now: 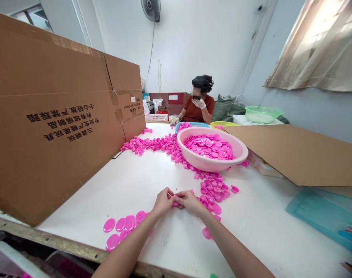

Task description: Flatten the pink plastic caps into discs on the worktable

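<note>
Over the middle of the white table [152, 173], my left hand [163, 202] and my right hand [189, 202] meet fingertip to fingertip. Both are closed on a small pink plastic piece [176, 203], mostly covered by the fingers. Pink oval discs [120, 224] lie flat near my left forearm. To the right of my right hand is a pile of small pink cup-shaped pieces [212, 189]. Behind it stands a pale pink basin [213, 165] holding many flat pink discs [209, 146].
A big cardboard box [62, 112] walls off the left side. On the right are a cardboard flap [303, 154] and a teal translucent sheet [323, 220]. More pink pieces [158, 144] spread across the back. A gloved co-worker [199, 106] sits beyond a blue basket [193, 125].
</note>
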Demonstrator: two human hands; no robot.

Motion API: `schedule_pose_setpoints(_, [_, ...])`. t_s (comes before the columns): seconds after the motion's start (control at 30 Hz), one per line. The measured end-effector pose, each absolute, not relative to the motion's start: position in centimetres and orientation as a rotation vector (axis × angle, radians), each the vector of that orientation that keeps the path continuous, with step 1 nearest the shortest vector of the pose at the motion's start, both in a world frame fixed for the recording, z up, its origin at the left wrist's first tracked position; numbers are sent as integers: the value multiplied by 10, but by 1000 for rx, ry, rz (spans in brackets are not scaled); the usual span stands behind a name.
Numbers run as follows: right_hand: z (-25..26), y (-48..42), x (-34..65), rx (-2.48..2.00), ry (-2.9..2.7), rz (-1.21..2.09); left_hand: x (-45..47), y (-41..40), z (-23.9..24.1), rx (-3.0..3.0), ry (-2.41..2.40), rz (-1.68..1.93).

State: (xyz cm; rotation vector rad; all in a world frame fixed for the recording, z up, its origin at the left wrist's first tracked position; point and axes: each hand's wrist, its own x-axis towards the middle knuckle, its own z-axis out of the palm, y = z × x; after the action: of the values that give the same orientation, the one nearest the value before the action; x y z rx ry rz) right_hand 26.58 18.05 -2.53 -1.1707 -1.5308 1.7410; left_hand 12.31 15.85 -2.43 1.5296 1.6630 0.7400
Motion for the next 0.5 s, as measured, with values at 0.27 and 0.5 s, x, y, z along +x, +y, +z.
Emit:
schedule_pose_setpoints(0.27, [-21, 184, 262, -1276, -1413, 1793, 130, 189, -5, 1600, 1742, 596])
schedule_pose_setpoints(0.5, [-16, 193, 264, -1331, -1459, 1860, 158, 188, -13, 1796, 2197, 603])
